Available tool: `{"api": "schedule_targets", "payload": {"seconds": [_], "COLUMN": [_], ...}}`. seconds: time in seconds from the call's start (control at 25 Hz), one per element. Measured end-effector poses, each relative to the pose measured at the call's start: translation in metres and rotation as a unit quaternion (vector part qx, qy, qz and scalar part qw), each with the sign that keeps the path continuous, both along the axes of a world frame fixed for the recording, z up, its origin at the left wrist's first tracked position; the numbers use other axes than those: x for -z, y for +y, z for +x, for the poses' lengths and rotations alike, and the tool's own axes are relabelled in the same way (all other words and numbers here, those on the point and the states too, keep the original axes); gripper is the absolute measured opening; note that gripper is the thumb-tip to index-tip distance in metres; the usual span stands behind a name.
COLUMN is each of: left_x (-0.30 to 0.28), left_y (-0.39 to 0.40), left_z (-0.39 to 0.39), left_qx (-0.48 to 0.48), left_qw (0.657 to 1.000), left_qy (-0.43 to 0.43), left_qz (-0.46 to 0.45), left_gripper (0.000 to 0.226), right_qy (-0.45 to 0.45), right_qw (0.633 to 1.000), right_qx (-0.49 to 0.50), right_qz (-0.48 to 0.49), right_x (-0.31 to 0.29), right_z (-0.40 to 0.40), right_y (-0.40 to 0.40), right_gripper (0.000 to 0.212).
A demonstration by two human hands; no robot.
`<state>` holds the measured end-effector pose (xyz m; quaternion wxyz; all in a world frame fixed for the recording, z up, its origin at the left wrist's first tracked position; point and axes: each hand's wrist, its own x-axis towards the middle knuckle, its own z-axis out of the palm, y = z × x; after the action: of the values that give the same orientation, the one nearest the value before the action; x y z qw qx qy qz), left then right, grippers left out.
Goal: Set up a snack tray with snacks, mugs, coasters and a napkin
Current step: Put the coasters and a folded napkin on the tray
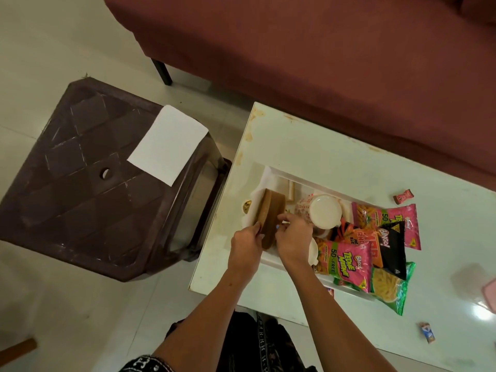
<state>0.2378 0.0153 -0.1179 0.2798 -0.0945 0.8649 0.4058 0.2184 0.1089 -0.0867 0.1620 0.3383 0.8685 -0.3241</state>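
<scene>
I've got both hands on the brown coasters (269, 220), a stack standing on edge at the left end of the white tray (271, 171) on the counter (322, 146). Left hand (245, 247) pinches the near-left edge, right hand (294, 238) closes on the right side w/ fingers curled. Stack's long axis runs away from me. Mug (324, 210) and snack packs (375, 245) sit to the right; napkin (169, 143) lies well apart on the brown stool (80, 170).

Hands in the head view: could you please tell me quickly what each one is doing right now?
Left hand: closed on the brown coasters, gripping their left edge.
Right hand: closed on the same brown coasters, fingers pinching their right side.
</scene>
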Motion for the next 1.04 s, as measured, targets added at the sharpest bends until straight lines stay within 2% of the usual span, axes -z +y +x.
{"api": "schedule_targets", "payload": {"seconds": [0.2,0.36,0.44,0.56,0.68,0.88,1.04], "left_x": [0.0,-0.018,-0.03,-0.055,-0.069,-0.058,-0.048], "left_y": [-0.003,-0.03,-0.059,-0.113,-0.162,-0.194,-0.191], "left_z": [-0.001,-0.013,-0.025,-0.057,-0.098,-0.154,-0.159], "left_qx": [-0.02,-0.101,-0.144,-0.244,-0.266,-0.155,-0.109], "left_qw": [0.999,0.992,0.987,0.954,0.931,0.967,0.969], "left_qy": [-0.012,0.008,0.059,0.171,0.235,0.116,0.057], "left_qz": [0.043,0.081,0.042,-0.011,-0.084,-0.165,-0.213], "left_gripper": [0.026,0.023,0.026,0.019,0.023,0.055,0.067], "right_qy": [0.005,0.063,0.081,0.047,0.018,-0.011,-0.025], "right_qw": [1.0,0.997,0.995,0.98,0.968,0.967,0.964], "right_qx": [0.0,0.0,0.024,0.057,0.065,0.088,0.114], "right_qz": [0.02,0.035,-0.044,-0.182,-0.243,-0.239,-0.241], "right_x": [-0.004,-0.023,-0.031,-0.04,-0.039,-0.034,-0.024], "right_z": [0.002,-0.002,-0.014,-0.042,-0.073,-0.116,-0.123], "right_y": [-0.003,-0.025,-0.046,-0.089,-0.129,-0.172,-0.185], "right_gripper": [0.029,0.025,0.024,0.027,0.031,0.047,0.053]}}
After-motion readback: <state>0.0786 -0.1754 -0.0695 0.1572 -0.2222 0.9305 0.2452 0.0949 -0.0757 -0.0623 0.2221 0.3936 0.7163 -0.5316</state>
